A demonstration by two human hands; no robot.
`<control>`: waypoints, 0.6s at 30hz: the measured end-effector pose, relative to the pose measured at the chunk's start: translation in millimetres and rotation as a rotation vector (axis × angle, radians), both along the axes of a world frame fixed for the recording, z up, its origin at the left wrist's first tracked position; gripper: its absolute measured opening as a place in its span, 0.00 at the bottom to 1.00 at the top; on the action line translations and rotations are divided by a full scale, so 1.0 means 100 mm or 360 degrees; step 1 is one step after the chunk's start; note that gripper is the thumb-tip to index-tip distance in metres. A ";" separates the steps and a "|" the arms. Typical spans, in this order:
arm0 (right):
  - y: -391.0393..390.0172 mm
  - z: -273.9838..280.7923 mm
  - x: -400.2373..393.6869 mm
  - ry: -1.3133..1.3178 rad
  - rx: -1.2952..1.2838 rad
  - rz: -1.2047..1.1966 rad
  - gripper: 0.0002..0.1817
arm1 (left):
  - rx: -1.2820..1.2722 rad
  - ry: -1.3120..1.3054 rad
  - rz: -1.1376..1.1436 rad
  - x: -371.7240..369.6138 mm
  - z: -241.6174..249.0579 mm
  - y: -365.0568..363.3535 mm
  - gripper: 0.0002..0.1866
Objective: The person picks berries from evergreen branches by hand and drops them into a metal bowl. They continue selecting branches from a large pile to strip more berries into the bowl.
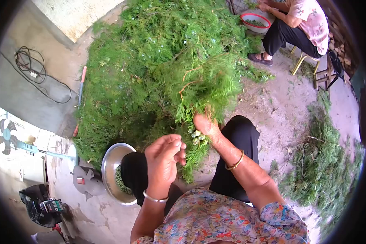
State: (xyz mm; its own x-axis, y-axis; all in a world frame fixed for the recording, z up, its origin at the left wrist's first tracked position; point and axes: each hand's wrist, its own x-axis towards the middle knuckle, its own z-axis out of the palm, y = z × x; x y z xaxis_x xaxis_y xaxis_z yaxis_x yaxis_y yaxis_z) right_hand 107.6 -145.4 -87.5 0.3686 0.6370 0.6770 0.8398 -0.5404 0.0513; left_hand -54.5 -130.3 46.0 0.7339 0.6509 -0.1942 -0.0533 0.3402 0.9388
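- Evergreen branch (pixel 215 81) at the centre of the frame, against a green heap (pixel 122 77) filling the upper middle; its long axis runs roughly up and down the picture, foliage fanning above the right hand's grip and a strand hanging below it.
- Its sprays look feathery and bright green, blurred in places, with orange-brown stems.
- A metal bowl (pixel 110 164) at lower left of centre holds small green pieces.
- The right hand (pixel 205 124) is nearer, closed around the branch.
- The left hand (pixel 162 158) is just left of the hanging strand, fingers loosely curled; I cannot tell whether they pinch anything.
- Pale green cones (pixel 196 141) cluster just below the right hand, beyond the left fingertips.
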 end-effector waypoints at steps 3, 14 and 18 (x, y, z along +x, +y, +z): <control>-0.10 0.09 -0.17 0.0126 0.0248 0.0244 0.08 | 0.0201 -0.0037 -0.0006 0.01 -0.23 0.04 0.12; -0.09 0.03 -0.40 0.0600 -0.0602 0.0046 0.07 | 0.0941 0.0129 0.0042 -0.01 -0.73 0.13 0.19; -0.06 -0.07 -0.42 0.0522 -0.0608 0.0178 0.09 | 0.1133 0.0092 0.0068 -0.06 -0.76 0.18 0.18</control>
State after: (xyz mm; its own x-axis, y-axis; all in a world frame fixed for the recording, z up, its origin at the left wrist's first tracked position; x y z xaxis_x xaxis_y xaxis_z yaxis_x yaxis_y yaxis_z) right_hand 65.8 -151.7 -94.6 0.4379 0.8640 0.2484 0.8965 -0.4405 -0.0483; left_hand -60.8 -112.6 -29.9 0.7064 0.6620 0.2504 0.0039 -0.3574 0.9339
